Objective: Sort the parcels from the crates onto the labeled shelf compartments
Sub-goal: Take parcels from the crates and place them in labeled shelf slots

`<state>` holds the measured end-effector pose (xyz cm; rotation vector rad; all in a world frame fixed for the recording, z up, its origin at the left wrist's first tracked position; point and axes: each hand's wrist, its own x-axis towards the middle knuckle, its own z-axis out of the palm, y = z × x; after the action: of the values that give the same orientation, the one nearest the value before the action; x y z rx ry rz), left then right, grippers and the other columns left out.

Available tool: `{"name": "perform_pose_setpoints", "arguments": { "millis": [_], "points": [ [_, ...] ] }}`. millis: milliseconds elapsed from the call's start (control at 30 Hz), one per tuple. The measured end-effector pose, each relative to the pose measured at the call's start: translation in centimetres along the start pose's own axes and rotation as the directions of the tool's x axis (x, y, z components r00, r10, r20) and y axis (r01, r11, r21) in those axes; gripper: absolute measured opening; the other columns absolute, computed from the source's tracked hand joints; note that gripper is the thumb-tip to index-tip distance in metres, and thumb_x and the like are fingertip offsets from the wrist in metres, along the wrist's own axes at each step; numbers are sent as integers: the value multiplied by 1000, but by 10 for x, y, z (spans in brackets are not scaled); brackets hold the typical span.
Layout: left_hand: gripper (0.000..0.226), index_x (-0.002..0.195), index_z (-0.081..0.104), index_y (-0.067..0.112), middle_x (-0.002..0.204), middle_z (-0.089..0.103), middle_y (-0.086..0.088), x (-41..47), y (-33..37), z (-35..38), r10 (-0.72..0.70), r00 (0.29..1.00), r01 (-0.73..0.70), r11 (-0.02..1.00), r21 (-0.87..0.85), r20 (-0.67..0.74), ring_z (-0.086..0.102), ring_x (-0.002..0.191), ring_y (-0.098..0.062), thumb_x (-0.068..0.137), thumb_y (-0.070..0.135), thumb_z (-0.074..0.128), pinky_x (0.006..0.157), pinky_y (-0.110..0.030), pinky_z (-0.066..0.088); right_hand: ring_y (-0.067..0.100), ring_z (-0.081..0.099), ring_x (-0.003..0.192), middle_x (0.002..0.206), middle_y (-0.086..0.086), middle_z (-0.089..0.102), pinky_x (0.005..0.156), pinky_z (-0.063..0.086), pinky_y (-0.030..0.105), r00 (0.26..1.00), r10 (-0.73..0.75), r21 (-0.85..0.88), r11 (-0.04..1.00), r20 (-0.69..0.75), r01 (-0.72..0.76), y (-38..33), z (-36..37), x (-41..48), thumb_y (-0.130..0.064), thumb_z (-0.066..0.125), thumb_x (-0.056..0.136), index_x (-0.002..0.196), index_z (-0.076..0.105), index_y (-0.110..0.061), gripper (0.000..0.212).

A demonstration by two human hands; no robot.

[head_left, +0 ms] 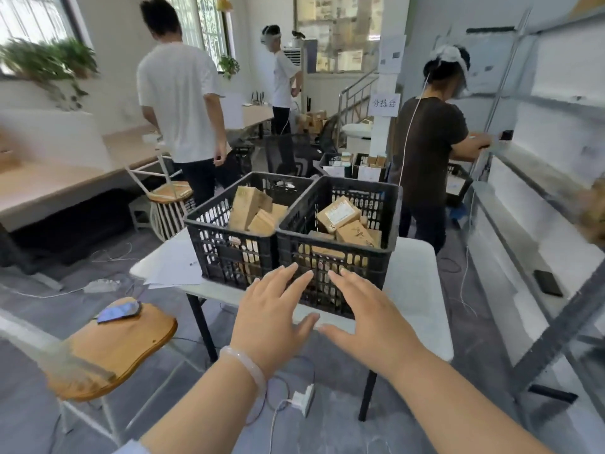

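Labelled parcel (pixel 339 213) lies atop other cardboard parcels in the right crate (pixel 357 263), tilted, long axis roughly crosswise to the viewer. The left crate (pixel 229 253) touches it alongside; both stand on the white table (pixel 415 290). Left hand (pixel 271 309) and right hand (pixel 370 312) hover before the right crate's near wall, fingers (pixel 352 283) straight, spread apart, holding nothing. The parcel lies beyond and above the fingertips, over the rim; the right hand is judged nearer. Shelf (pixel 523 178) stands to the right, apart from the table
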<state>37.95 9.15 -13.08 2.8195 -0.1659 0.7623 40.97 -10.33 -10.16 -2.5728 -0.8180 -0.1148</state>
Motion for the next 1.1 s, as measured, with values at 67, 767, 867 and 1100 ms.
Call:
{"name": "perform_pose_setpoints", "arguments": {
  "millis": [67,767,867,1100],
  "points": [
    [66,142,51,27,146,52,-2,16,-16,6,-30,1000,30,1000,3,5,49,134,-24,85,59,46,104,-50,47,6,5,148,162,-13,8,120,11,30,1000,-14,15,1000,8,14,4,8,24,-61,55,87,153,8,-41,83],
    [62,147,38,36,153,43,4,244,-265,90,4,985,11,996,-88,170,38,142,-19,90,56,53,118,-39,32,2,14,145,158,-21,14,114,31,34,970,234,126,966,-69,-224,-1,86,318,-58,57,88,150,13,-45,77],
    [65,151,34,33,157,35,6,274,-289,104,-21,981,40,995,-93,195,30,145,-15,93,55,54,121,-35,25,4,14,145,158,-19,15,115,30,34,957,286,153,949,-55,-275,8,92,344,-57,57,89,150,14,-43,76],
    [66,153,30,33,159,30,9,311,-335,149,-130,938,168,981,-96,321,25,147,-13,95,57,50,122,-35,23,0,15,143,156,-22,20,114,27,31,968,235,165,962,-92,-218,20,99,422,-57,53,90,150,17,-43,71]
  ]
}}
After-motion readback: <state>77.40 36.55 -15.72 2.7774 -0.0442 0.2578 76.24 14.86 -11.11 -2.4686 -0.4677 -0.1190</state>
